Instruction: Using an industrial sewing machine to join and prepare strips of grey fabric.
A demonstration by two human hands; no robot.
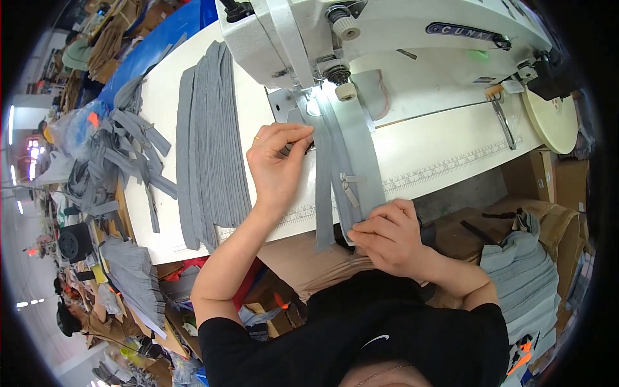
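Sewing machine head (303,45) blocks ahead, stacked grey strips (209,142) crowd left, bare table (451,145) right

Grey zipper strip (345,161), grey fabric stack (209,142), white sewing machine (387,32), white table (445,155), black shirt (387,342)

A grey fabric strip (351,155) with a sewn-in zipper (348,187) lies flat along the white table (451,148), its far end under the sewing machine's needle, its near end hanging over the table edge.
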